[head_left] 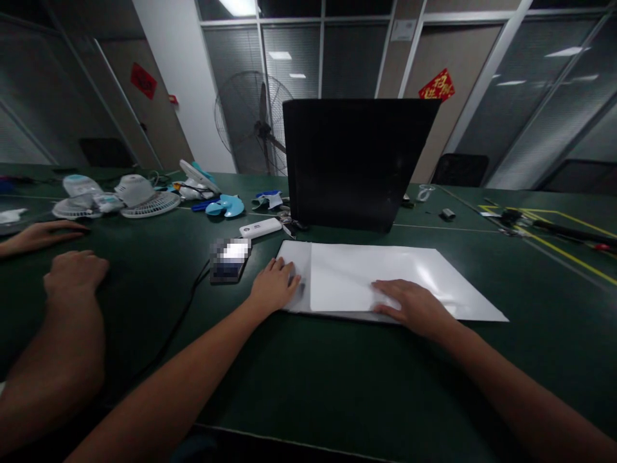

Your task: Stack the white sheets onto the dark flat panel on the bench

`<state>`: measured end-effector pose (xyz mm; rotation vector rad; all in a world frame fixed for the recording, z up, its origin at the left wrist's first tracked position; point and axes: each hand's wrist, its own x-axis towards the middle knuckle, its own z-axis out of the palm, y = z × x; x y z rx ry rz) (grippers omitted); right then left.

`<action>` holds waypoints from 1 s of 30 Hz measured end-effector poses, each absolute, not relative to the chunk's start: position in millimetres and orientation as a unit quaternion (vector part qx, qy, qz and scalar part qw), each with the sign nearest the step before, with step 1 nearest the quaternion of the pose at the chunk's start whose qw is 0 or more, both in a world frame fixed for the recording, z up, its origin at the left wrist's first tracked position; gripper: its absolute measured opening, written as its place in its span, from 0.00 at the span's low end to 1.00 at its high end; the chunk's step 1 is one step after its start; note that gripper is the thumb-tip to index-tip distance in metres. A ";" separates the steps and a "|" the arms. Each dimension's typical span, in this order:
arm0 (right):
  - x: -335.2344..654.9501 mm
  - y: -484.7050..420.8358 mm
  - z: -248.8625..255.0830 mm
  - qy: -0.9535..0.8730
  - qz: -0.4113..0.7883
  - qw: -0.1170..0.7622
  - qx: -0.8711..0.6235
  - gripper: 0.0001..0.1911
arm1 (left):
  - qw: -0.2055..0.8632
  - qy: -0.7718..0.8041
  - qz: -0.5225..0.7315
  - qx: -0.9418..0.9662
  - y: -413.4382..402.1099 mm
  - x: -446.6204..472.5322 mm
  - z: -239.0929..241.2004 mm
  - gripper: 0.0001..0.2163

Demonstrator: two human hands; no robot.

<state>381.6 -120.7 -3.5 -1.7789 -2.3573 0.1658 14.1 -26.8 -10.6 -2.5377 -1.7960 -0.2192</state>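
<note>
Both hands flat on white sheets (385,276) at mid-table, on the green table (308,386), just in front of an upright black panel (357,161). Left hand (274,286) at the sheets' left edge, fingers loosely curled, tips pressing down on the corner; no pinch visible. Right hand (414,305) palm-down on the near edge, fingers spread and lying flat, holding nothing, only bearing on the paper. Upper sheet laid over a slightly wider one beneath, left margin of the lower one showing; whether a fold or two separate sheets, impossible to tell. Judged from this: sheets set down and being squared or smoothed, alignment close but not complete on the left, nothing yet lifted.

Left of the sheets, a blurred dark device (230,258) with a black cable (178,321) trailing toward the near edge, and a white box (261,227) just behind it. Farther back, parts of small fans (144,199) and blue plastic pieces (226,206) scattered near the table's far side. At far left, another person's hands (74,270) resting on the table, well apart from the sheets. Behind the panel, a standing fan (255,122) against glass partitions. Yellow tape lines (569,251) on the table at right.
</note>
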 end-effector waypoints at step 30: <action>470.4 -88.6 -25.2 -0.583 -0.010 0.145 -0.800 0.34 | 0.017 -0.586 -0.057 -0.808 -24.0 14.5 -13.8 0.27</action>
